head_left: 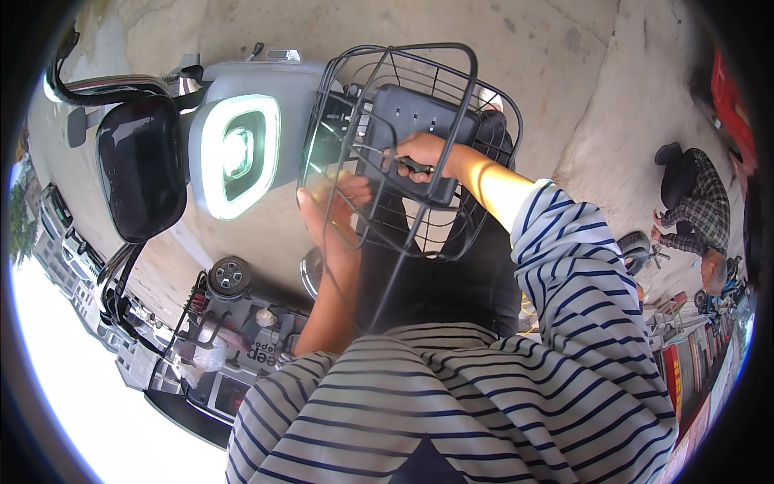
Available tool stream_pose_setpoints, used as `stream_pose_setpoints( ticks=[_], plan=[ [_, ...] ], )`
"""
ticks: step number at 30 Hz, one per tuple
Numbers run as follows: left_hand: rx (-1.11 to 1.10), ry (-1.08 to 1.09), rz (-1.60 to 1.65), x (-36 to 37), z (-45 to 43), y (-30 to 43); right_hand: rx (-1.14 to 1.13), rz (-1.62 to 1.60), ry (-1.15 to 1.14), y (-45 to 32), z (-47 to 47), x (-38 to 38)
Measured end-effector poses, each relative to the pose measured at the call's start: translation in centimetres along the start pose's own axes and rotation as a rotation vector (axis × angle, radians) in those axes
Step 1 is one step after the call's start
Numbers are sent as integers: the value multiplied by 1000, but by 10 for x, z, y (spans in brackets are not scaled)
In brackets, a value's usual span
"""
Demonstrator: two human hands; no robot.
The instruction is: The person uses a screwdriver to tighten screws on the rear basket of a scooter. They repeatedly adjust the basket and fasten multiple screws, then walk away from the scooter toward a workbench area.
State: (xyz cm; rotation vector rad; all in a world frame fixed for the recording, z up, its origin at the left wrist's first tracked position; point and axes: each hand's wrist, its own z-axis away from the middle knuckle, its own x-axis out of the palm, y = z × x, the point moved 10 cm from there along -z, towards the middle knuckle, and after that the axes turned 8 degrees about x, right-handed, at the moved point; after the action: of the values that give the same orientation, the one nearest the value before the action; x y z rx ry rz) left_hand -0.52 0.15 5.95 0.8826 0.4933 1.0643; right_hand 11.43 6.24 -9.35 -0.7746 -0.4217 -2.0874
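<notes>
In front of me a black wire basket sits beside the lit headlight of a grey electric scooter. My right hand reaches into the basket and grips the dark handle of a screwdriver. Its thin shaft points left, towards a dark bracket at the basket's headlight side. Under that hand is a black plastic panel with small slots. My left hand, slightly blurred, is at the basket's near left side, fingers bent among the wires; whether it grips one is unclear.
A black rear-view mirror rises left of the headlight. At right a person in a plaid shirt crouches by a wheel. Another vehicle with a wheel stands at lower left. Concrete ground surrounds the scooter.
</notes>
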Motion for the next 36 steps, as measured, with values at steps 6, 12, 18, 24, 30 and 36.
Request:
stream_pose_setpoints(
  ticks=[6,12,18,24,30,36],
  plan=[
    [547,-228,-924,19,-6,48,10,147,130,-9,12,-2],
    [-581,147,-302,-22,-51,-103,-1,135,163,-19,19,-1],
    [-788,166,-169,-25,-51,-164,-26,22,127,-23,16,-7],
    [-739,-96,161,-3,-52,-149,68,-300,-107,-2,11,12],
    [-737,-21,80,-8,-51,-156,24,-142,-21,-12,13,0],
    [-752,57,103,-4,-43,-166,-54,-18,70,-17,14,-3]
  ],
)
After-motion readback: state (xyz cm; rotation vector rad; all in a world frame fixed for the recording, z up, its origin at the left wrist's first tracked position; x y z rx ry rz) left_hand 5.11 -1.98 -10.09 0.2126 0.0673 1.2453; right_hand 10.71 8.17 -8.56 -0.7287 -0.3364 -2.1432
